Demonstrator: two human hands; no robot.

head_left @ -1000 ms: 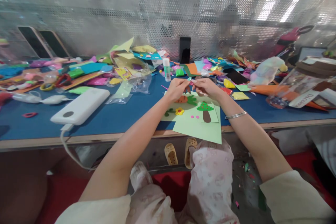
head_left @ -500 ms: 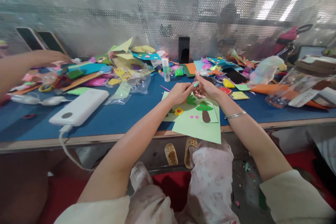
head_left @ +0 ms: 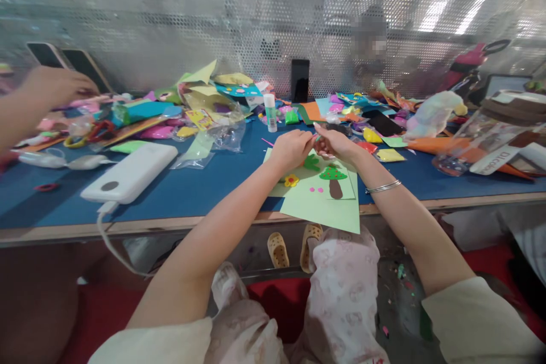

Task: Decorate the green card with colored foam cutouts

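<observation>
My left hand (head_left: pixel 292 151) and my right hand (head_left: pixel 335 144) meet above the light green paper (head_left: pixel 326 215), fingertips pressed together. Both are closed; a speck of pink shows between the fingertips, too small to name. Under them on the paper lie a clay tree (head_left: pixel 333 175) with a green crown, red dots and a brown trunk, a yellow clay flower (head_left: pixel 291 181) with a red centre, and a green clay piece (head_left: pixel 311 162). Two small pink dots (head_left: pixel 316 189) sit left of the trunk. My left hand hides part of the sheet's left side.
A glue stick (head_left: pixel 270 113) stands behind my hands, and a phone (head_left: pixel 300 81) leans against the perforated metal wall. Left are a white power bank (head_left: pixel 129 174) and another person's hand (head_left: pixel 63 88). Clay packets (head_left: pixel 390 155) and a clear bottle (head_left: pixel 471 131) are on the right.
My fingertips have shifted slightly against each other, and pink now shows between them. At the left, the other person's hand has moved left and away from the pile. The paper has stayed put.
</observation>
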